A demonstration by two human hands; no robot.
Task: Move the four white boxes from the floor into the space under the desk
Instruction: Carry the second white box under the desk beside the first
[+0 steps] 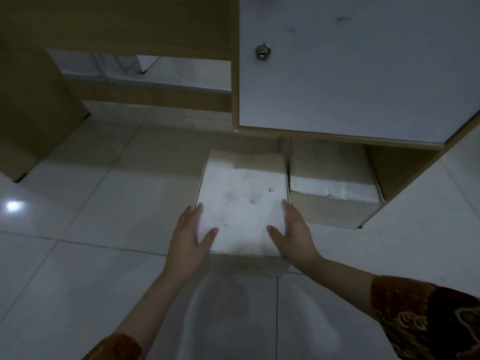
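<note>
A white box (242, 201) lies on the tiled floor, its far end at the bottom edge of the desk's cabinet (350, 74). My left hand (191, 237) grips its near left corner, thumb on the lid. My right hand (292, 233) grips the near right corner the same way. A second white box (332, 175) sits to the right, partly tucked in the low gap beneath the cabinet. The open knee space (155, 110) under the desk lies farther back on the left.
The cabinet door is white with a metal lock (262, 51). A brown desk side panel (31, 100) stands at the left. Pale floor tiles (91, 203) spread to the left and toward me, with a light glare (13, 206).
</note>
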